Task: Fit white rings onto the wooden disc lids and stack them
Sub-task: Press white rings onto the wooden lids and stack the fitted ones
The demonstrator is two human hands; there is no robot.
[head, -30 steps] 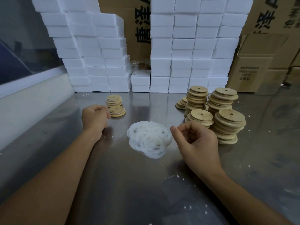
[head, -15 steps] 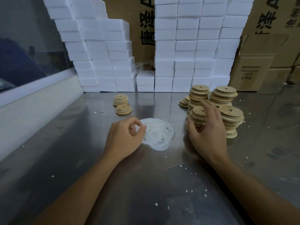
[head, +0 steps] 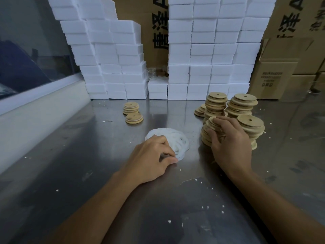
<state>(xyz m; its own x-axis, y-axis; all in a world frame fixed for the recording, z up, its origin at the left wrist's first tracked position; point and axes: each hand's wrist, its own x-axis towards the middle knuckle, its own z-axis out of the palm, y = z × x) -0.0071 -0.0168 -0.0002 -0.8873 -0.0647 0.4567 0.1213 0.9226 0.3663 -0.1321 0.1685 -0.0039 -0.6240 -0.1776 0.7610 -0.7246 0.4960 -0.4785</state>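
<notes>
Standing at a steel table, a person works with both bare hands; the left hand rests at the near edge of a heap of white rings in the table's middle, its fingers curled down onto the rings and the thumb tip against the lowest one, though whether a ring is truly pinched I cannot tell; the right hand has its fingers curled over the top wooden disc lid of the nearest right-hand stack, thumb against the stack's side; around it stand more stacks of plain lids, each disc with a small hole at its centre, some piles leaning; across the table to the far left sit two short stacks of lids, one behind the other, apart from the rest; behind everything rises a wall of white foam blocks, split by a gap where a cardboard box shows large black Chinese characters, the lowest reading 唐 and the one above it 泽, with part of a letter A at the top; a smaller carton to the right carries several lines of print too small to read; white crumbs speckle the tabletop.
</notes>
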